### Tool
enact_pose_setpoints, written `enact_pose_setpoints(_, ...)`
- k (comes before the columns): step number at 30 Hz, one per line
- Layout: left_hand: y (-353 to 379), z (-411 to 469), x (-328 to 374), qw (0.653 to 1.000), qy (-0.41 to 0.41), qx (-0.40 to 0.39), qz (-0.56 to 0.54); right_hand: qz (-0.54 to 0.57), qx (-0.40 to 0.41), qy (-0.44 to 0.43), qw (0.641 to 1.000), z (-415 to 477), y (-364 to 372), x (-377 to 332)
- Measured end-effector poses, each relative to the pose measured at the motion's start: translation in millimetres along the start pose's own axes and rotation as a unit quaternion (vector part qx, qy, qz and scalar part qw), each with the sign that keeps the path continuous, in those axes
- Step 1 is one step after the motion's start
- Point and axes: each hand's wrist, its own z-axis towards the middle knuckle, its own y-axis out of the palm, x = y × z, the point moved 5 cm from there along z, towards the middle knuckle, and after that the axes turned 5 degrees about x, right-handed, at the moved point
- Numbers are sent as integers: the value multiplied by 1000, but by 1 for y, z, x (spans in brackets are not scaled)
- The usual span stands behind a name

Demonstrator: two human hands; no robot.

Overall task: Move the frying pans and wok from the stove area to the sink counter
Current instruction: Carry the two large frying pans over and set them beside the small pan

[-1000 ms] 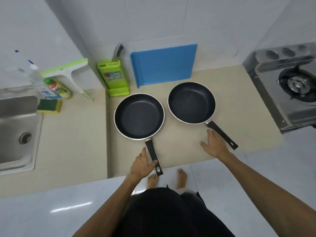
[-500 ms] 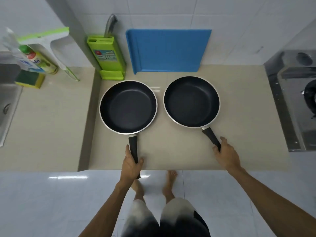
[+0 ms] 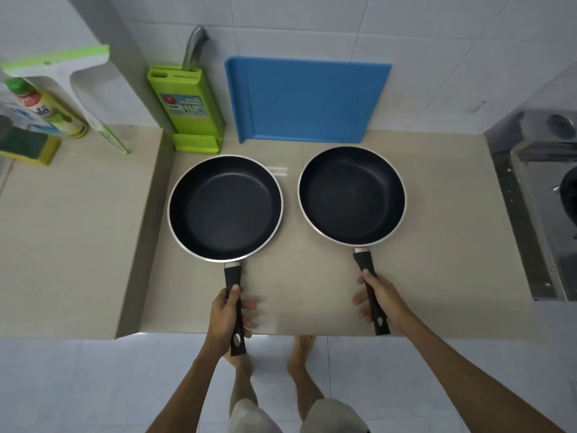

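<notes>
Gripping both frying pans' [image 3: 225,207] handles now, hands [image 3: 226,317] previously reaching.

stove [image 3: 543,195] cropped right, bottle label [image 3: 40,115] seemingly blurred

We count two frying pans on the beige counter [image 3: 437,214]: the left frying pan [image 3: 225,208] and the right frying pan [image 3: 352,195], each with one black handle. We see two hands, the left hand [image 3: 226,317] wrapped around one handle and the right hand [image 3: 382,303] wrapped around the other. Along the wall we count one blue cutting board [image 3: 307,100], one green knife block [image 3: 187,104] with one knife handle [image 3: 195,45] sticking out, one squeegee [image 3: 75,76], one dish soap bottle [image 3: 43,110] and one sponge [image 3: 28,145]. One stove [image 3: 543,195] shows at the right edge. We see two bare feet below.
</notes>
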Motion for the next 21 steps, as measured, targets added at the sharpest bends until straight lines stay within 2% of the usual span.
enact_pose_setpoints(2, 2, -3, 5, 1000, 6, -5, -6, 35, -38, 28, 998, 4, 6, 0)
enact_pose_setpoints(5, 5, -11, 17, 1000, 28, -9, -3, 70, -53, 33, 996, 4, 12, 1)
enact_pose_setpoints(11, 8, -30, 41, 998, 61, 21, 9, 75, 15, -20, 997, -11, 19, -11)
enact_pose_setpoints(21, 0, -105, 58, 997, 73, 27, -17, 97, 5, 7, 995, -65, 10, -18)
